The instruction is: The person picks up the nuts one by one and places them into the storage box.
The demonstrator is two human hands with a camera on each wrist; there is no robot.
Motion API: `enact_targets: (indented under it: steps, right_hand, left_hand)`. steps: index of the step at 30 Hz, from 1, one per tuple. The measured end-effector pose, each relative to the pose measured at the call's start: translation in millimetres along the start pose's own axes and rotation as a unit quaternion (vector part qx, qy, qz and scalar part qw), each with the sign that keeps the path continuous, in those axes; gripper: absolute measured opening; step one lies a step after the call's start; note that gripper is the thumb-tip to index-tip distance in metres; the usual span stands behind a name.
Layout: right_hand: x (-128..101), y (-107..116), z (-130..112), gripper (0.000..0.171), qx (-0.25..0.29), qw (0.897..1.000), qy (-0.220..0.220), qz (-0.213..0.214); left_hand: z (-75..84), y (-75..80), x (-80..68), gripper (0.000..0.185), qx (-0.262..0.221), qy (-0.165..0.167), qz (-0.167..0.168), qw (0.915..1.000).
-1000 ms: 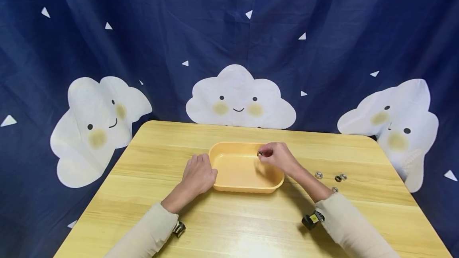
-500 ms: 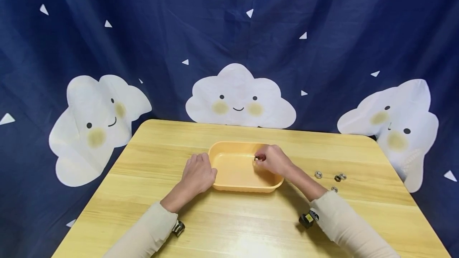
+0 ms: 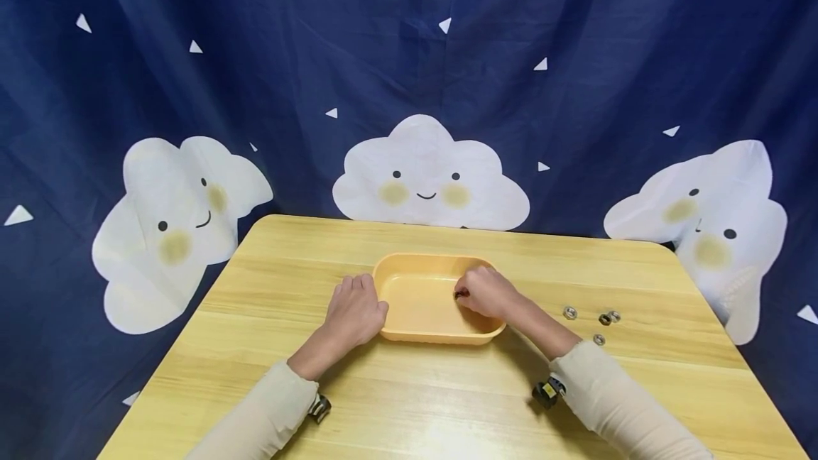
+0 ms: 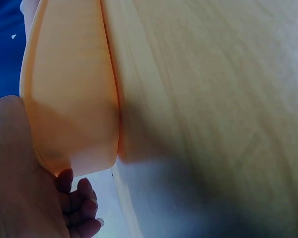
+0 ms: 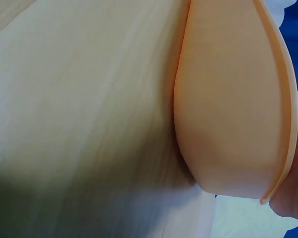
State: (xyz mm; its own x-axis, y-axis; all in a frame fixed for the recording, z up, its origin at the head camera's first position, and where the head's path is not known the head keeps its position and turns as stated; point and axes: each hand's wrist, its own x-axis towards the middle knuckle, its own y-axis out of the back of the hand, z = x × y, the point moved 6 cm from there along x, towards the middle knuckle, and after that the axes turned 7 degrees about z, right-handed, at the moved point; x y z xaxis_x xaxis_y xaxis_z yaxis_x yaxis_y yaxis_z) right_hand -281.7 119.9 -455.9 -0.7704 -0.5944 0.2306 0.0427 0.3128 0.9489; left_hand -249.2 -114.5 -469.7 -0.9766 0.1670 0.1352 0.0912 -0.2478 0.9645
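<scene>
Centrally on the wooden table (image 3: 268,289) sits an orange tray (image 3: 415,300), long side facing the person. Right hand (image 3: 487,292) reaches over the tray's right end, fingers curled down, pinching a small dark metal nut (image 3: 459,294) low inside the tray; whether the nut touches the floor of the tray cannot be told. Left hand (image 3: 353,312) rests against the tray's left end, fingers loosely bent over the outer wall, gripping nothing that shows. Right wrist view: only the tray's outer wall and the tabletop, the nut hidden. Four more nuts (image 3: 603,318) lie loose on the table right of the tray, well apart from it. Behind, a dark blue cloth (image 3: 409,55) printed with white clouds.
</scene>
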Motion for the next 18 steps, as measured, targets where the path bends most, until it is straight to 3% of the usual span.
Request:
enact_targets:
  steps: [8,18]
  right_hand:
    - [1.3,-3.5,2.9,0.007,0.009,1.000,-0.009,-0.006]
    - [3.9,-0.8,1.0,0.011,0.015,0.998,-0.026,-0.048]
  left_hand:
    - [0.3,-0.6,0.4,0.025,0.002,0.003,0.000,1.0000]
    - [1.0,-0.4,1.0,0.025,0.007,0.002,0.002,1.0000]
